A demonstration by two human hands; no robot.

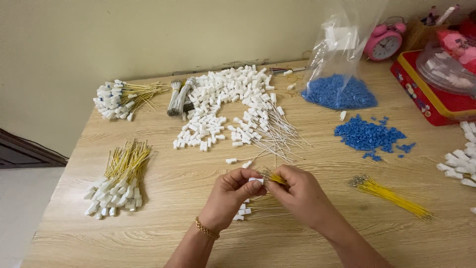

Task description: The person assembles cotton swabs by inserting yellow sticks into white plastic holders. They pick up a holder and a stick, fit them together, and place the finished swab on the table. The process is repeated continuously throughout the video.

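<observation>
My left hand (232, 196), with a gold bracelet at the wrist, pinches a small white plastic connector (256, 180) over the wooden table (168, 198). My right hand (297, 191) meets it, holding a few thin yellow wires (275, 177) against that connector. Under my hands lie a few finished pieces with white connectors (242, 211). A loose bundle of yellow wires (391, 196) lies to the right of my right hand.
A heap of white connectors (223, 99) and white wires (270, 131) lies ahead. Finished bundles sit at left (121, 178) and far left (124, 98). Blue pieces lie loose (369, 136) and in a clear bag (339, 89). A pink alarm clock (384, 42) and red tin (431, 97) stand at right.
</observation>
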